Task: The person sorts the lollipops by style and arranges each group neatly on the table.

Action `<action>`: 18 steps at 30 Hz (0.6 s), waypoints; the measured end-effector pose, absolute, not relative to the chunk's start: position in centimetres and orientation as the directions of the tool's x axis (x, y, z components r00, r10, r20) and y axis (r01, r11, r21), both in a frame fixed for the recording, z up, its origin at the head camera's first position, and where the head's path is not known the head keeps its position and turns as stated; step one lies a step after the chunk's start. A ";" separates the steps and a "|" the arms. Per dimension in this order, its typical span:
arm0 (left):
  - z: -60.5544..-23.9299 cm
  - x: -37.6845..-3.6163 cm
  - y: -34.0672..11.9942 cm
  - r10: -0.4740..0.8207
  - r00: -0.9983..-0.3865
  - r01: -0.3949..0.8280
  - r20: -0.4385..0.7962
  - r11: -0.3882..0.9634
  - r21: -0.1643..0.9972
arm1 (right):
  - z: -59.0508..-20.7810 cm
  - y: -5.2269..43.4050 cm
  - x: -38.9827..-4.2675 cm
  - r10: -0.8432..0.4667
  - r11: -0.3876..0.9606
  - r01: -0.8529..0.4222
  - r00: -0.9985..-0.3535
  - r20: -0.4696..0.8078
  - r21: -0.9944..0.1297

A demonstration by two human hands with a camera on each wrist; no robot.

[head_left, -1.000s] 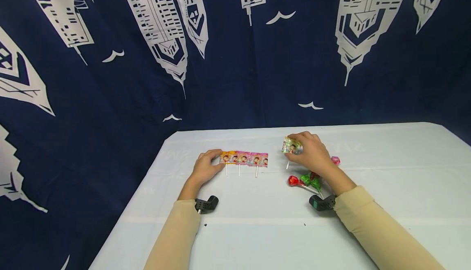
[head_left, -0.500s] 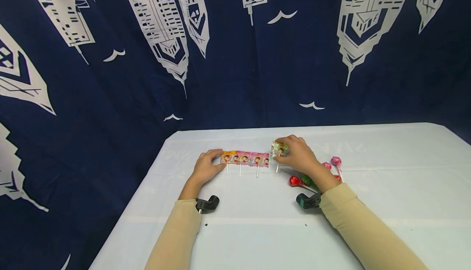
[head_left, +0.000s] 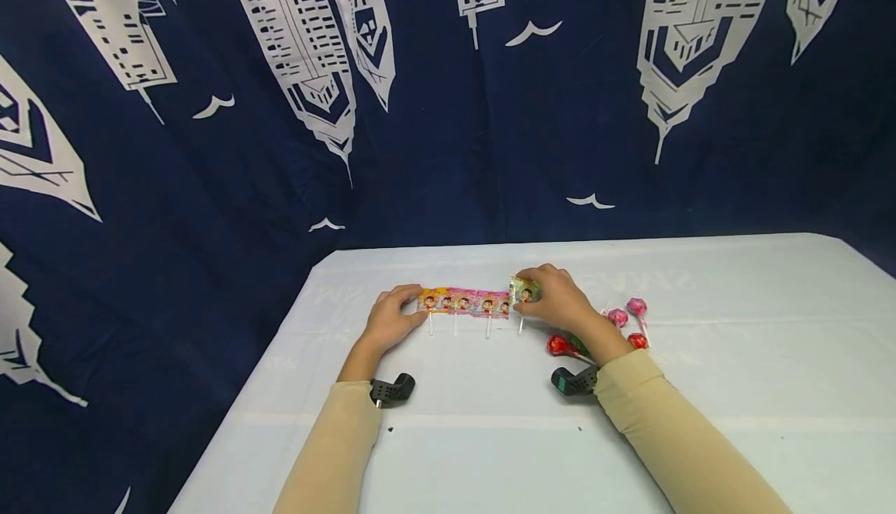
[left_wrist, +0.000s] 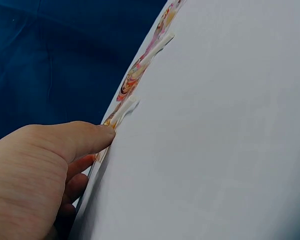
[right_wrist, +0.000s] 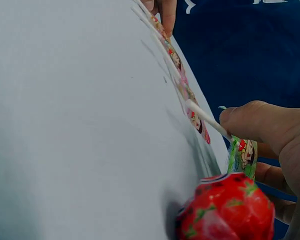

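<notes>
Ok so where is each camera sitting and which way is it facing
Head: worn high, looks forward and down at the table; both hands and sleeves show.
Left wrist: low, looks along the lollipop row; left hand shows.
Right wrist: low, looks along the same row; right hand holds a green-wrapped lollipop.
All share the row.

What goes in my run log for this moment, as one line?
right hand: holds green-wrapped lollipop at row's end | left hand: touches lollipop row | table
</notes>
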State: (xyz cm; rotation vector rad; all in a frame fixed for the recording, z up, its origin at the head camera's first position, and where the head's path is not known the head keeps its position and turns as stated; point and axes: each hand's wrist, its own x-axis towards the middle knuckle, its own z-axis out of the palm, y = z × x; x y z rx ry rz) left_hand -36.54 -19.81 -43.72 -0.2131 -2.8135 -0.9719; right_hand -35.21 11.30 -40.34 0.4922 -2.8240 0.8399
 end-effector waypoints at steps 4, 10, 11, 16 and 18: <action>-43.6 -36.3 -20.2 0.073 -0.979 0.176 0.190 0.776 0.606 | -40.6 10.6 -35.0 -0.269 0.808 -0.347 -0.936 0.226 -0.476; -43.8 -36.2 -20.2 0.078 -0.979 0.179 0.188 0.771 0.611 | -41.0 10.2 -34.8 -0.257 0.848 -0.325 -0.943 0.211 -0.419; -43.9 -36.2 -20.1 0.078 -0.979 0.179 0.187 0.770 0.612 | -41.0 10.2 -34.8 -0.257 0.853 -0.322 -0.944 0.206 -0.410; -43.8 -36.3 -19.9 0.080 -0.978 0.184 0.194 0.771 0.610 | -41.1 10.4 -34.8 -0.252 0.873 -0.307 -0.949 0.187 -0.379; -43.7 -36.3 -19.8 0.083 -0.977 0.189 0.198 0.771 0.608 | -41.0 10.4 -34.8 -0.248 0.874 -0.300 -0.952 0.182 -0.382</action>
